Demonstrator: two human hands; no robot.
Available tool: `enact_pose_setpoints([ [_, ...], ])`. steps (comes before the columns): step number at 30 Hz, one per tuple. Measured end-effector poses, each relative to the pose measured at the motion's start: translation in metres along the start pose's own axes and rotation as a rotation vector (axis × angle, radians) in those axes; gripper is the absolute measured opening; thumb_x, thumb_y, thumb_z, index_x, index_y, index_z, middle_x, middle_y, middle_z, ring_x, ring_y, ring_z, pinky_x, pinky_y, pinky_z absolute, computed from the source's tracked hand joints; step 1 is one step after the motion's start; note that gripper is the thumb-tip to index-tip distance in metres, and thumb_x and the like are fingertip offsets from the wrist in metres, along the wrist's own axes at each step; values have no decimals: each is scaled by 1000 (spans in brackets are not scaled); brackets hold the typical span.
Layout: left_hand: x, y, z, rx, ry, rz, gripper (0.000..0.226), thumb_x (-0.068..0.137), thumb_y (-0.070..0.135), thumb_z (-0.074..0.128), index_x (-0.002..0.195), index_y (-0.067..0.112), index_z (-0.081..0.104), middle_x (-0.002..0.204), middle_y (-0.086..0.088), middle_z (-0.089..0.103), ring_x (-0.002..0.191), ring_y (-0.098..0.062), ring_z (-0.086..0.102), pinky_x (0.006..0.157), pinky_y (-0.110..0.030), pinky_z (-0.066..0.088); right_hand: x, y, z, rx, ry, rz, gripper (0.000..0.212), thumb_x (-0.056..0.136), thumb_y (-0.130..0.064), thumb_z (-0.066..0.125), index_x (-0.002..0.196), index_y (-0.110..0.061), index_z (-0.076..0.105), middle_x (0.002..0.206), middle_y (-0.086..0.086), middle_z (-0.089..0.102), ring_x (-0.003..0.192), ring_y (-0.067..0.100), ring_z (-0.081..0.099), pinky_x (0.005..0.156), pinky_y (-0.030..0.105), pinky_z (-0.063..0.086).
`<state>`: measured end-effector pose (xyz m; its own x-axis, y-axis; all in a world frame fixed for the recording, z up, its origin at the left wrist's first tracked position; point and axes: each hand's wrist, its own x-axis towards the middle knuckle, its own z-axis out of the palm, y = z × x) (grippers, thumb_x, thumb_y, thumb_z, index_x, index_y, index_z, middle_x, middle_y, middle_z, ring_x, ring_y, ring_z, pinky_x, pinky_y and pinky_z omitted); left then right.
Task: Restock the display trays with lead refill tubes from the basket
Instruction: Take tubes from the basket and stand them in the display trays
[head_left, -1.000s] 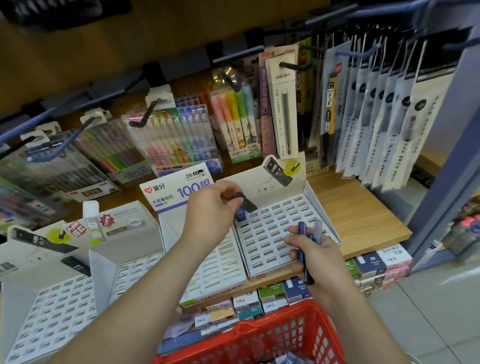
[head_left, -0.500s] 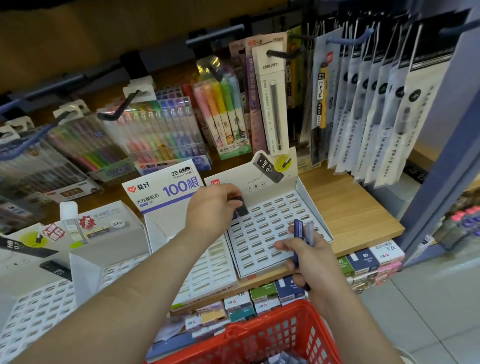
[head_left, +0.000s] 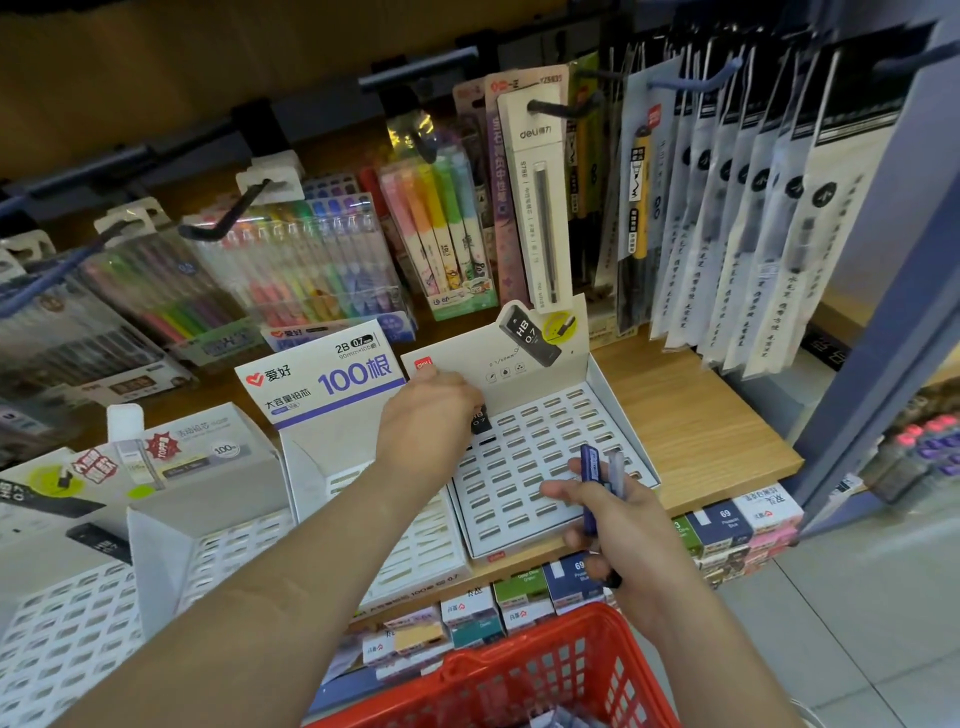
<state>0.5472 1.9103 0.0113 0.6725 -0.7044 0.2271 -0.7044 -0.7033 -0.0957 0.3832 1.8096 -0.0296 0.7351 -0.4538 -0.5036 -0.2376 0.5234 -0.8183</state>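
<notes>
A white slotted display tray (head_left: 540, 467) marked HB 0.7 stands on the wooden shelf. My left hand (head_left: 426, 415) pinches a black lead refill tube (head_left: 480, 418) upright over the tray's far left slots. In front of the tray, my right hand (head_left: 618, 514) grips several tubes, a dark blue tube (head_left: 589, 473) and a pale tube (head_left: 617, 470) sticking up from it. A red basket (head_left: 524, 675) with more tubes sits below at the bottom edge.
A second slotted tray (head_left: 421, 551) with a 2B "100" header card sits left of the HB tray, and more white trays (head_left: 67, 644) stand further left. Hanging pen packs (head_left: 727, 208) crowd the back and right. Small boxes (head_left: 722, 525) line the shelf below.
My left hand has carried the black tube down to the far left slots of the HB tray. My right hand stays at the tray's front with its tubes. The view shifted slightly.
</notes>
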Motion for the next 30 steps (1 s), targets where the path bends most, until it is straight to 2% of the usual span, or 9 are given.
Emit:
enact_pose_setpoints([
  [5, -5, 10, -6, 20, -27, -9, 29, 92, 14, 51, 115, 26, 66, 112, 7, 63, 107, -18, 47, 77, -30, 45, -2, 0, -1, 33, -39, -24, 18, 92, -10, 65, 110, -9, 62, 100, 6, 75, 47, 11, 51, 36, 20, 28],
  [8, -22, 23, -21, -546, -19, -205, 23, 95, 24, 54, 111, 25, 70, 108, 11, 69, 101, -8, 59, 86, -21, 44, -7, -5, 2, 48, -119, -70, 6, 91, -12, 67, 96, -10, 64, 94, 9, 76, 48, 10, 47, 37, 18, 28],
  [11, -47, 39, -38, -1210, -191, -359, 20, 93, 29, 59, 108, 27, 72, 96, 11, 72, 72, 7, 60, 68, -17, 47, -11, -12, 6, 6, -215, -85, 17, 87, -12, 70, 101, -8, 63, 77, 9, 72, 46, 9, 42, 37, 17, 27],
  [14, -63, 40, -40, -1322, -191, -383, 18, 87, 21, 67, 102, 30, 73, 90, 4, 72, 72, -2, 60, 62, -20, 49, -14, -18, 9, -76, -303, -94, 23, 86, -10, 71, 105, -3, 62, 71, 9, 68, 44, 8, 37, 36, 18, 24],
  [18, -71, 34, -43, -1557, -24, -589, 13, 80, 3, 72, 86, 14, 74, 80, -8, 71, 69, -15, 65, 63, -24, 54, -16, -21, 11, -1, -301, -137, 26, 84, -4, 71, 109, -7, 63, 77, 10, 69, 42, 8, 35, 35, 16, 23],
  [21, -78, 31, -44, -1593, 0, -657, 10, 77, 3, 74, 83, 11, 72, 74, -12, 71, 63, -20, 65, 63, -28, 56, -18, -22, 14, 92, -276, -177, 10, 87, -4, 68, 96, -5, 65, 80, 9, 70, 44, 8, 38, 36, 16, 23],
  [23, -81, 33, -45, -1570, -17, -668, 9, 76, 5, 75, 82, 9, 70, 73, -14, 72, 64, -22, 65, 65, -31, 56, -18, -20, 19, 171, -253, -164, 5, 87, -6, 67, 87, -10, 64, 72, 4, 64, 49, 8, 41, 36, 16, 22],
  [26, -84, 38, -44, -1495, -53, -633, 12, 76, 11, 77, 83, 7, 69, 72, -12, 72, 65, -20, 66, 68, -33, 57, -18, -17, 24, 223, -214, -136, 7, 88, -11, 68, 94, -12, 64, 68, 0, 56, 53, 7, 44, 36, 16, 24],
  [30, -85, 40, -44, -1318, -56, -536, 2, 77, 22, 77, 77, 20, 75, 73, -4, 72, 69, -17, 65, 73, -36, 58, -15, -13, 24, 195, -178, -116, 7, 93, -14, 62, 98, -10, 65, 65, 4, 56, 49, 6, 38, 37, 17, 24],
])
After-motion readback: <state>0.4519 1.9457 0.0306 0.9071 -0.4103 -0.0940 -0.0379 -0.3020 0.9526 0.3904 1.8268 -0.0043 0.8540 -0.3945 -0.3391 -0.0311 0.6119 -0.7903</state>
